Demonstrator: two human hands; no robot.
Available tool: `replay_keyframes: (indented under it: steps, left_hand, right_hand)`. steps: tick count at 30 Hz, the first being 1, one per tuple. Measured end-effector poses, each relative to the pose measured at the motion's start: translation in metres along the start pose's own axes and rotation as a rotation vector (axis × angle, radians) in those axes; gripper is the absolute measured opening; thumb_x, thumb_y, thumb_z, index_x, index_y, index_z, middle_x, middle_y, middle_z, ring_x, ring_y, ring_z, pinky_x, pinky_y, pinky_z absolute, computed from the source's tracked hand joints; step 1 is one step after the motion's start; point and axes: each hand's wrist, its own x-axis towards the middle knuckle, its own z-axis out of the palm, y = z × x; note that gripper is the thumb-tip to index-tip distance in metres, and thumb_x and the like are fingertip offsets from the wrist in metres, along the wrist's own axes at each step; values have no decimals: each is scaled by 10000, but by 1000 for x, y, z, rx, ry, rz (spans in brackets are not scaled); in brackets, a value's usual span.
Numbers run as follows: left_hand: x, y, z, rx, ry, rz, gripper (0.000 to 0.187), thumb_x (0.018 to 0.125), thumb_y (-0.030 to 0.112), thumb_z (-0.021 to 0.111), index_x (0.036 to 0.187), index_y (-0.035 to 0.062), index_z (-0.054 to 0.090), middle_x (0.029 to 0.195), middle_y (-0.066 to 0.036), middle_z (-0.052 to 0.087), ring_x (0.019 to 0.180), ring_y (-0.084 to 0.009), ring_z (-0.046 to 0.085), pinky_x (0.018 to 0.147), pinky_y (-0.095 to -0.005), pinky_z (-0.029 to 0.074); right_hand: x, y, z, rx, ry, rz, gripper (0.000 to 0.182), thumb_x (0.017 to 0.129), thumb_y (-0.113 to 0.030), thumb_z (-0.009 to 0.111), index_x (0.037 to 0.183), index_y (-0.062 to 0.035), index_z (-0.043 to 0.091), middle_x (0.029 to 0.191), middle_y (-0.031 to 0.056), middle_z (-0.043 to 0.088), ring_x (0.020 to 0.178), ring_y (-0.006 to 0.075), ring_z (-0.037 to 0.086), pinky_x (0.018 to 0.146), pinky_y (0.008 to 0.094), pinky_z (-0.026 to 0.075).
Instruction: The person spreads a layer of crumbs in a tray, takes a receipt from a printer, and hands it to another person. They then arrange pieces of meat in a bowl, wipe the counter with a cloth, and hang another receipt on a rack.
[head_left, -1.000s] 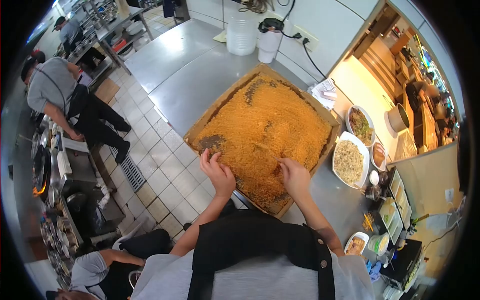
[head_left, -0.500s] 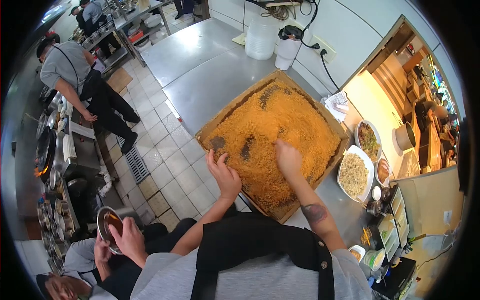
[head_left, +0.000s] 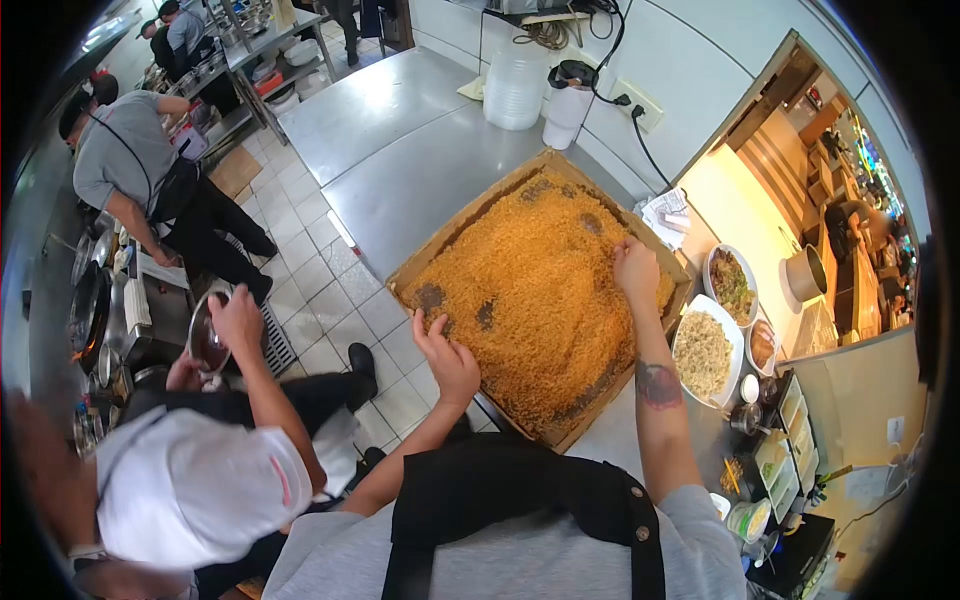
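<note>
A shallow cardboard box (head_left: pixel 412 296) holds a wide bed of loose orange crumbs (head_left: pixel 535 290), with dark patches showing through in several spots. My left hand (head_left: pixel 450 368) rests at the box's near left edge, fingers apart, fingertips just over the rim by a dark patch. Toward the right side of the box, my right hand (head_left: pixel 637 272) touches the crumbs with its fingers drawn together. Whatever may be between those fingertips is hidden.
The box lies on a steel table (head_left: pixel 400 150). To its right are a white dish of pale grains (head_left: pixel 704 347) and an oval dish of food (head_left: pixel 732 284). Close on my left, a person in a white cap (head_left: pixel 190 490) holds a metal bowl (head_left: pixel 206 335).
My right hand has moved from the middle of the crumbs to the right and away from me. Crumbs now cover much of the central dark patch. The person on my left has leaned in.
</note>
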Motion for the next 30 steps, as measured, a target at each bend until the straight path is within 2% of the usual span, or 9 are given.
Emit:
replay_keyframes:
  steps: [3, 6, 8, 13, 18, 20, 24, 26, 30]
  left_hand:
    - [0, 0, 2, 19, 3, 21, 445, 748, -113, 391, 1185, -32, 404, 1386, -272, 220, 1281, -445, 271, 966, -424, 331]
    - [0, 0, 1, -69, -6, -62, 423, 753, -81, 394, 1174, -68, 423, 1376, -298, 234, 1291, -460, 258, 1014, -446, 294]
    - [1, 0, 0, -44, 3, -24, 431, 745, -83, 396, 1175, -67, 424, 1377, -296, 236, 1291, -460, 258, 1028, -451, 279]
    - [0, -1, 0, -51, 14, 18, 454, 726, -86, 400, 1179, -61, 426, 1376, -289, 244, 1295, -458, 252, 1061, -466, 237]
    - [0, -1, -1, -67, 4, -3, 454, 716, -102, 400, 1167, -58, 428, 1372, -290, 250, 1302, -453, 249, 1063, -470, 238]
    - [0, 1, -2, -51, -2, 7, 459, 714, -107, 400, 1169, -56, 425, 1373, -291, 247, 1301, -454, 251, 1063, -468, 240]
    - [0, 0, -2, -54, -3, 19, 468, 717, -111, 396, 1181, -53, 408, 1377, -293, 233, 1299, -457, 250, 1063, -464, 244]
    - [-1, 0, -3, -55, -10, 14, 464, 722, -110, 393, 1182, -54, 405, 1380, -295, 226, 1300, -458, 246, 1062, -466, 244]
    - [0, 1, -4, -73, -12, 1, 452, 736, -108, 383, 1184, -56, 400, 1383, -297, 213, 1305, -457, 234, 1059, -471, 247]
  right_hand:
    - [22, 2, 14, -54, -35, 98, 172, 853, -224, 571, 920, -89, 656, 843, 209, 655, 829, 369, 639, 707, 461, 513]
    - [35, 6, 49, -33, -97, -8, 188, 852, -221, 574, 930, -73, 658, 845, 211, 654, 829, 373, 637, 719, 454, 514]
    - [29, -14, 62, 25, -142, -136, 204, 853, -211, 574, 961, -57, 654, 838, 224, 650, 830, 376, 635, 718, 453, 515]
    - [-17, -66, 55, 67, -212, -256, 167, 854, -185, 567, 907, -43, 639, 793, 227, 638, 783, 381, 629, 693, 470, 504]
    - [-63, -78, 46, 84, -330, -284, 145, 861, -162, 544, 870, -36, 615, 748, 238, 627, 737, 401, 625, 667, 493, 498]
    - [-81, -73, 47, 138, -370, -377, 146, 864, -166, 545, 873, -37, 612, 718, 226, 625, 706, 396, 625, 634, 486, 499]
    - [-106, -78, 25, 84, -347, -417, 134, 865, -167, 544, 867, -47, 603, 719, 198, 622, 676, 380, 624, 592, 468, 496]
    - [-119, -83, 15, 150, -121, -491, 101, 852, -160, 553, 887, -69, 577, 724, 163, 609, 637, 355, 622, 557, 450, 492]
    - [-157, -97, 5, 166, -174, -556, 93, 850, -159, 540, 900, -80, 546, 731, 153, 593, 610, 345, 616, 533, 440, 488]
